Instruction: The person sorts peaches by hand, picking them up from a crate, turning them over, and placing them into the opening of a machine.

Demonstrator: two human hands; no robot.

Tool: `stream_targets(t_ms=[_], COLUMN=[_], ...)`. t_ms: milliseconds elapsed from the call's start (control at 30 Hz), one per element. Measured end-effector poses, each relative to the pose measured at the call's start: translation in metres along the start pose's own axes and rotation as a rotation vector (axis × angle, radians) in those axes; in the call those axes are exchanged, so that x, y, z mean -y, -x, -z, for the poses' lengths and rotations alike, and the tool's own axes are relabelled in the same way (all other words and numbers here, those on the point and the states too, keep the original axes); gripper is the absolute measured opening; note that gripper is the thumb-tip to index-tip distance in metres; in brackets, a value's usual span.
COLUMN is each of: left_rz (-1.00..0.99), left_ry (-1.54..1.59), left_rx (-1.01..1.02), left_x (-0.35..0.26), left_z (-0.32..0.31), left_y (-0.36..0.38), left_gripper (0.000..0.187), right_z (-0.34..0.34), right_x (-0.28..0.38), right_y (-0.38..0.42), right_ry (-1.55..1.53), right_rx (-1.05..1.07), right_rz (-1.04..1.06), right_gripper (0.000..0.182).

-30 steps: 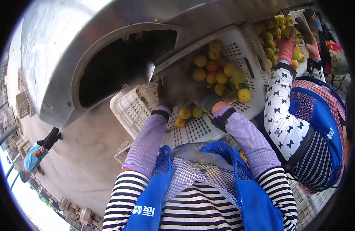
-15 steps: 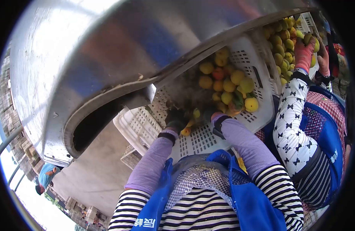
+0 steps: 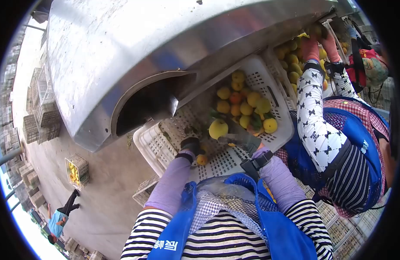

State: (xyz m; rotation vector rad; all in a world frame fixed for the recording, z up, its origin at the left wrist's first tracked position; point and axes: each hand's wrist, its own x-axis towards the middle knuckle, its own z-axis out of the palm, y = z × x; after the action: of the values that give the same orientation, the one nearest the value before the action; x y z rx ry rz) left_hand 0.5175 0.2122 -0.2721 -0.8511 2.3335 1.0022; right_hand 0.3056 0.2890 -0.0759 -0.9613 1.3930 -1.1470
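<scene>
A white perforated crate [image 3: 153,145] lies in front of me, with yellow and orange fruit [image 3: 253,99] grouped towards its far right part. My right hand [image 3: 245,141], in a dark glove, reaches left over the crate, its fingers closed against a larger-looking yellow fruit [image 3: 218,129]. Dark-gloved too, my left hand [image 3: 191,145] is low over the crate's left part; its fingers are too dark to make out. Just below that hand, a small orange-yellow fruit [image 3: 201,160] rests in the crate. Leafy bits lie on the crate floor between the hands.
A large metal housing [image 3: 135,47] with a dark opening [image 3: 143,104] overhangs the crate's far left. At right, a co-worker's pink-gloved hands [image 3: 315,45] are over another crate's fruit [image 3: 291,58]. A fruit-filled crate [image 3: 77,171] and a walking person [image 3: 59,221] appear at lower left.
My right hand has lifted and turned leftward, now with a yellow fruit at its fingers. My left hand has shifted slightly left. More floor shows as the view has shifted.
</scene>
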Motion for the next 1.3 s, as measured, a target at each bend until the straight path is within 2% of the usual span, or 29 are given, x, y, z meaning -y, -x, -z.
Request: stream_targets(t_ms=[33, 100, 133, 200, 233, 367, 433, 500, 533, 633, 800, 933, 1033, 1100, 1167, 1200, 1267, 1300], left_rz=[0.059, 0.202, 0.105, 0.006, -0.051, -0.072, -0.049, -0.136, -0.155, -0.185, -0.212, -0.262, -0.275, -0.316, -0.395, -0.421, -0.474, -0.487], left_ry=[0.053, 0.158, 0.189, 0.454, 0.584, 1.166, 1.472, 1.550, 1.590, 1.664, 1.717, 1.655, 1.684, 1.667, 1.634, 1.673, 1.746, 1.678], left_rx=[-0.015, -0.040, -0.152, -0.343, -0.441, -0.487, -0.482, -0.514, -0.544, -0.579, -0.612, -0.720, -0.778, -0.766, -0.768, -0.701, -0.573, -0.607], left_x=[0.000, -0.037, -0.072, -0.094, -0.096, -0.088, -0.086, -0.075, -0.074, -0.066, -0.063, -0.068, -0.073, -0.076, -0.085, -0.089, -0.095, -0.096], left_z=[0.011, 0.085, 0.141, 0.190, 0.203, 0.221, 0.220, 0.209, 0.204, 0.196, 0.205, 0.217, 0.223, 0.230, 0.230, 0.230, 0.231, 0.232], left_y=[0.000, 0.034, 0.078, 0.130, 0.150, 0.210, 0.229, 0.237, 0.240, 0.245, 0.240, 0.242, 0.242, 0.243, 0.241, 0.239, 0.234, 0.229], left_gripper=[0.068, 0.067, 0.062, 0.058, 0.056, 0.059, 0.064, 0.070, 0.070, 0.072, 0.071, 0.066, 0.067, 0.067, 0.069, 0.070, 0.071, 0.068], right_z=[-0.002, -0.005, -0.007, -0.013, -0.021, -0.055, -0.073, -0.086, -0.092, -0.103, -0.095, -0.099, -0.092, -0.092, -0.100, -0.104, -0.108, -0.108], right_x=[0.015, 0.056, 0.067, 0.085, 0.099, 0.166, 0.179, 0.184, 0.175, 0.164, 0.156, 0.173, 0.204, 0.219, 0.203, 0.197, 0.192, 0.191], right_y=[0.001, 0.010, 0.011, 0.010, 0.009, -0.016, -0.038, -0.067, -0.083, -0.112, -0.169, -0.160, -0.119, -0.073, -0.045, -0.038, -0.034, -0.035], right_ry=[-0.027, -0.059, 0.111, 0.451, 0.456, 0.547, 0.618, 0.696, 0.772, 0.987, 1.082, 0.870, 0.548, 0.589, 0.696, 0.750, 0.676, 0.638], right_rx=[-0.015, -0.039, -0.106, -0.239, -0.277, -0.363, -0.368, -0.372, -0.406, -0.425, -0.317, -0.332, -0.246, -0.088, -0.063, -0.053, -0.103, -0.124], right_rz=[0.003, -0.029, 0.053, 0.216, 0.241, 0.336, 0.418, 0.536, 0.590, 0.381, 0.513, 0.516, 0.431, 0.313, 0.443, 0.501, 0.534, 0.554], right_gripper=[0.081, 0.082, 0.083, 0.083, 0.080, 0.072, 0.070, 0.070, 0.064, 0.059, 0.048, 0.042, 0.056, 0.075, 0.082, 0.086, 0.084, 0.084])
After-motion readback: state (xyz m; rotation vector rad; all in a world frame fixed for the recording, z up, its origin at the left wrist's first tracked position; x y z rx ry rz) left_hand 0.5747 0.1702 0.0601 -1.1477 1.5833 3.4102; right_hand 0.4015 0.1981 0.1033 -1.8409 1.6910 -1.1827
